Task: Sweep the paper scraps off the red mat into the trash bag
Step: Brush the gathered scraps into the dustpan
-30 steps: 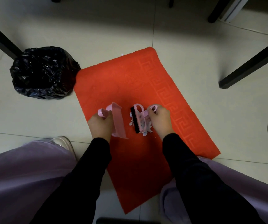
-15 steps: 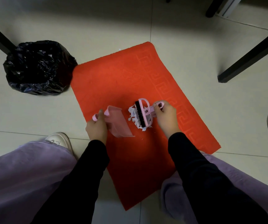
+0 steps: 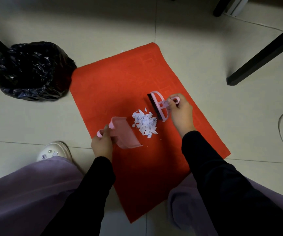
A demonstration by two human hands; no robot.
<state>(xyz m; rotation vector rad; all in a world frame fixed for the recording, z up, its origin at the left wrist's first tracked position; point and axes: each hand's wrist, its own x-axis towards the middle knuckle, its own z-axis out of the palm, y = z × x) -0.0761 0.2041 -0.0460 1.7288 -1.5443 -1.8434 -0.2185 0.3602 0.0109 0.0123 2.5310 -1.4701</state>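
1 scrap pile [image 3: 145,123] between dustpan [image 3: 123,134] and brush [image 3: 157,105].

Dustpan handle [image 3: 101,133] mostly wrapped inside left hand [image 3: 101,145]. Brush handle [image 3: 173,100] partly covered by right hand [image 3: 181,111]. Near corner of red mat [image 3: 113,92] tucked beneath black sleeves. Black table legs beyond red mat cut off by edges. Trash bag [image 3: 33,70] interior too dark to read.
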